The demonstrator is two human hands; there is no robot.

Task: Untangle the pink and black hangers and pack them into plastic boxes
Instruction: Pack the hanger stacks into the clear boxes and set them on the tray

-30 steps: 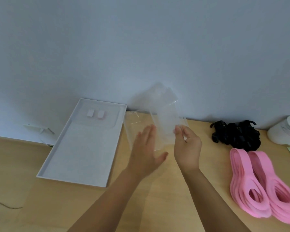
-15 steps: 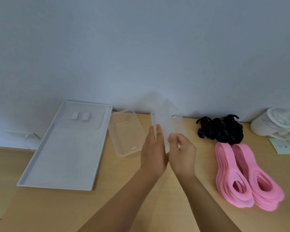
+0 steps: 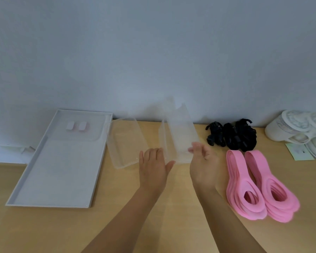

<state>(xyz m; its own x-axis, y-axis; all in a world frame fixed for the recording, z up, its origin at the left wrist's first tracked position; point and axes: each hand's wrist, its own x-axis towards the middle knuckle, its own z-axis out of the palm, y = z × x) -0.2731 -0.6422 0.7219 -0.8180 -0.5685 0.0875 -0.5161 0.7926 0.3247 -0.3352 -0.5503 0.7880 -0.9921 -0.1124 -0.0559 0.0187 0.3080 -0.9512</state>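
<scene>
- The tabletop (image 3: 171,225) is pale wood with a matte finish. It runs the full width of the view and meets a plain grey-blue wall (image 3: 153,52) at the back.
- A shallow white tray (image 3: 35,170) lies at the left of the tabletop, with two small pale blocks (image 3: 76,126) at its far end.
- Just right of the tray, the lying clear box (image 3: 126,141) rests flat on the wood, its open side up.
- The upright clear box (image 3: 179,132) stands on end between the two hands, tilted a little. Motion blur softens it.
- The left hand (image 3: 153,170) has its fingers straight and together, laid against the near left side of the upright clear box, with the thumb spread out.
- The right hand (image 3: 203,161) touches that box's near right corner. Its fingers are blurred, so I cannot tell whether they pinch the plastic.
- The black hangers (image 3: 232,136) sit in a tangled heap near the wall, right of the hands.
- The pink hangers (image 3: 259,187) lie in two stacked rows just in front of the black ones.
- White moulded objects (image 3: 295,126) and a paper slip (image 3: 298,152) occupy the far right edge.
</scene>
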